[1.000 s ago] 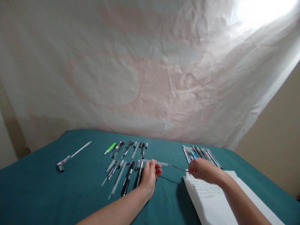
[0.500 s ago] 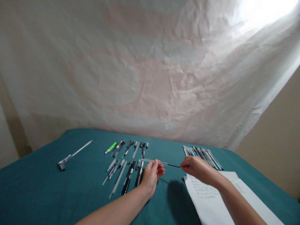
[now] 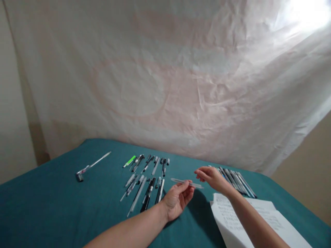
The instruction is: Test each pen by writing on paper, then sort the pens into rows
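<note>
My left hand [image 3: 178,201] is palm up above the teal table [image 3: 64,210], and its fingertips pinch a clear pen barrel [image 3: 186,182] that lies nearly level. My right hand [image 3: 212,177] hovers just over the barrel's right end. Its fingers point left, loosely apart, with nothing visible in them. Just left of my left hand lies a spread of several pens and pen parts [image 3: 147,182]. A tight row of pens [image 3: 236,177] lies behind my right hand.
A written paper sheet [image 3: 261,224] lies under my right forearm at the table's right edge. There is a green highlighter [image 3: 129,161] at the back of the spread. A long metal tool [image 3: 90,167] rests at the far left. A creased white sheet [image 3: 165,75] hangs behind.
The thin black refill that my right hand was pushing into the clear barrel no longer shows. My right hand has moved left and up and let go. My left hand has turned palm up.
</note>
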`<state>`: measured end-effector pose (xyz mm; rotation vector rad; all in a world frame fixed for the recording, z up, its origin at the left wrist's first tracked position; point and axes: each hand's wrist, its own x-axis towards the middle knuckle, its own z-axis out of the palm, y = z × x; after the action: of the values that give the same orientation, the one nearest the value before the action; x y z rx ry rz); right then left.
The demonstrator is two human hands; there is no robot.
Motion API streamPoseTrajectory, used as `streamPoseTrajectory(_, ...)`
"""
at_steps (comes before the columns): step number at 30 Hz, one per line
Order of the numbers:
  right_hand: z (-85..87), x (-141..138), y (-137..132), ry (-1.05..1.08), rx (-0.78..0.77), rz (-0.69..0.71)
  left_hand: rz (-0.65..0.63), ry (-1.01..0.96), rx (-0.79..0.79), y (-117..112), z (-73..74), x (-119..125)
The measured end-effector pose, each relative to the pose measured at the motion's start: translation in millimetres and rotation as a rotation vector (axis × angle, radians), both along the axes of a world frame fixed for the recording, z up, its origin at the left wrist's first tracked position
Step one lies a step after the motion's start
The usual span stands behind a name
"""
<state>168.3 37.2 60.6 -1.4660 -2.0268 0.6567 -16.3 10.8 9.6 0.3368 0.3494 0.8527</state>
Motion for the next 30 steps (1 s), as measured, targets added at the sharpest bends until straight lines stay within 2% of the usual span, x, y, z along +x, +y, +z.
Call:
streamPoseTrajectory(3, -21.4, -21, 32, -0.200, 0.057, 0.052, -0.004, -0.022, -0.005, -1, -1.1, 0)
streamPoseTrajectory(6, -36.1, -50, 59, -0.253, 0.102, 0.061, 0.005, -0.025, -0.005, 0, -2.3, 0)
streamPoseTrajectory(9, -44.6, -73, 80, -0.279, 0.139, 0.050, 0.009, -0.019, -0.013, 0, -2.7, -1)
streamPoseTrajectory(13, -52.3, -90, 95, -0.316, 0.163, 0.027, -0.001, -0.012, -0.037, 0, -2.4, 0)
streamPoseTrajectory(22, -56.3, -89, 95, -0.372, 0.162, 0.044, -0.012, -0.006, -0.021, 2, -6.4, 2)
streamPoseTrajectory(30, -53.6, -54, 67, -0.438, 0.036, 0.016, -0.010, 0.014, 0.013, 1, -7.6, 4)
